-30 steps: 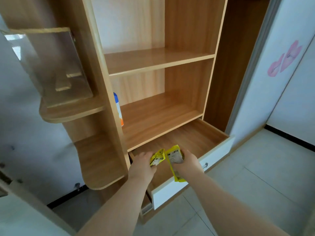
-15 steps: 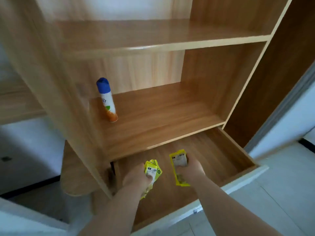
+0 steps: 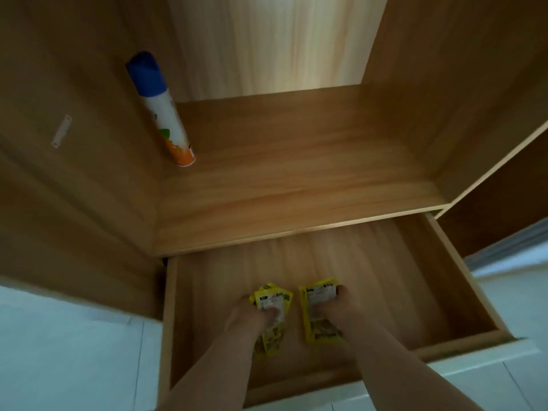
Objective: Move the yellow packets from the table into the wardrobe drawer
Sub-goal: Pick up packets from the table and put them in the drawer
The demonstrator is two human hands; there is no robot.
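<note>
My left grip (image 3: 252, 318) and right grip (image 3: 339, 310) each clutch yellow packets (image 3: 317, 321) low inside the drawer (image 3: 385, 277), long edges pointing at its back. Reckon I just let go.

Left bundle of yellow packets (image 3: 272, 302): several flat sachets with white labels, fanned, held in the left hand (image 3: 252, 317) inside the wardrobe drawer (image 3: 415, 292). Right yellow packet (image 3: 316, 321): flat, label upward, held in the right hand (image 3: 341, 307) just beside the bundle. Drawer: wooden, pulled open.
</note>
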